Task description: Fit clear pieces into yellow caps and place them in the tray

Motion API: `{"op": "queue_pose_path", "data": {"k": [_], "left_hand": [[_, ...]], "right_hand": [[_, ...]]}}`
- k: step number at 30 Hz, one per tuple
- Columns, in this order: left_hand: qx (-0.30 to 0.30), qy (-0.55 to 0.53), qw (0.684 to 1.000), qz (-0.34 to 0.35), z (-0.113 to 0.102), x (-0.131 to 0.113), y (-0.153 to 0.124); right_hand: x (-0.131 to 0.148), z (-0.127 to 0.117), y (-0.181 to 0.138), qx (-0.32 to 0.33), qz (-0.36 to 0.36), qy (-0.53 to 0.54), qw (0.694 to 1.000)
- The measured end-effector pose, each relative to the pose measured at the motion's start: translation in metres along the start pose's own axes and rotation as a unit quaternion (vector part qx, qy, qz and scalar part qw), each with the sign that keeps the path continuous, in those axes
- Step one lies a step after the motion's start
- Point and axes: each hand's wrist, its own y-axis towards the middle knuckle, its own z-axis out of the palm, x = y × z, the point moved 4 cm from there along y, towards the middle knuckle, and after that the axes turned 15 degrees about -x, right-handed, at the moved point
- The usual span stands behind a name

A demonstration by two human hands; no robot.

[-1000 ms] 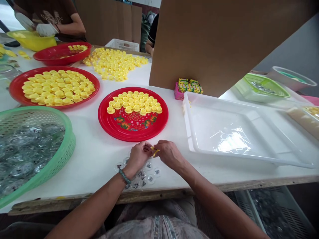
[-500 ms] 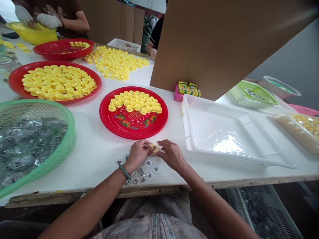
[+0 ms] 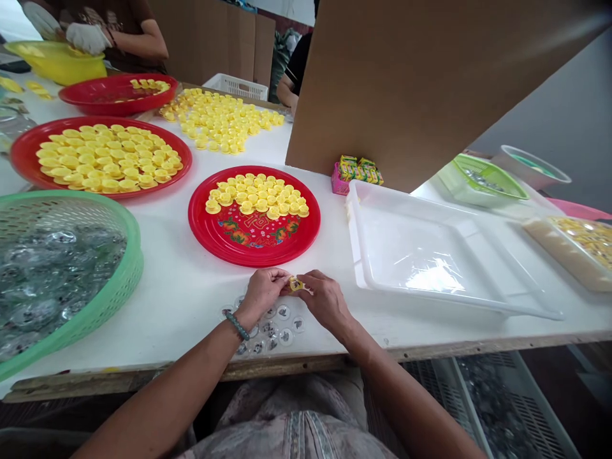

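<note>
My left hand (image 3: 262, 292) and my right hand (image 3: 322, 297) meet over the near edge of the white table (image 3: 182, 287), fingers pinched together on one small yellow cap (image 3: 296, 284). Beneath my hands lie several clear round discs (image 3: 277, 328) with dark prints. Just beyond stands a red plate (image 3: 253, 245) with rows of yellow caps on its far half. A green basket (image 3: 115, 280) of clear discs sits to the left.
A white plastic tray (image 3: 430, 255) lies to the right. Another red plate of caps (image 3: 98, 159), a third red plate (image 3: 117, 94) and loose caps (image 3: 224, 121) lie farther back. A cardboard sheet (image 3: 406, 83) stands behind. A gloved person (image 3: 95, 32) works at a yellow bowl.
My hands stayed together at the table edge, turning the yellow cap between the fingers. The view shifted slightly; the gloved person's hands moved over the yellow bowl.
</note>
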Motion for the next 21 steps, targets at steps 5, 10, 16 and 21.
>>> {"op": "queue_pose_path", "data": {"k": [5,10,16,21], "left_hand": [[0.008,0.01,1.0,0.013,0.002,0.0,0.002],[0.011,0.013,1.0,-0.006,0.003,-0.002,0.002],[0.045,0.034,0.998,0.005,0.002,-0.006,-0.002],[0.078,0.049,0.996,-0.019,0.003,-0.011,-0.002]], "right_hand": [[0.001,0.001,0.005,0.028,0.013,-0.02,0.999],[0.004,0.001,0.01,0.068,0.005,-0.033,0.997],[0.011,-0.005,0.003,0.07,-0.014,-0.05,0.996],[0.004,-0.001,-0.002,0.048,-0.029,-0.074,0.996]]}}
